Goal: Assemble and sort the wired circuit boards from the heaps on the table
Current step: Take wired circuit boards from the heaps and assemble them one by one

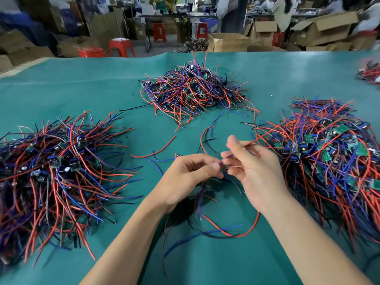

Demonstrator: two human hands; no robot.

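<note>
Both hands work over the middle of the near half of the green worktop (61,83). The left hand (191,173) has its fingers (213,166) curled, thumb and forefinger pinching a blue wire (220,163) at the tip. The right hand (253,171) faces it, its fingers (227,154) bent inward and pinching the same wire from the other side, with a thin pinkish wire end just under them; the thumb stands up. The two sets of fingertips nearly touch. A red wire (250,143) runs from the right hand toward the right edge.

Under and around the wrists lie loose wires (224,231), red, blue and black, looping across the near middle of the worktop; whether a board hangs among them I cannot tell, since the hands hide that spot.

Three large heaps of wired boards sit on the worktop: the left heap (57,173) by the left edge, the far heap (193,89) toward the far edge at centre, and the right heap (333,161) by the right edge, close beside the right hand. A fourth small heap (370,72) shows at the far right corner.

Beyond the far edge stand red stools (121,47) and open cardboard boxes (228,42).
</note>
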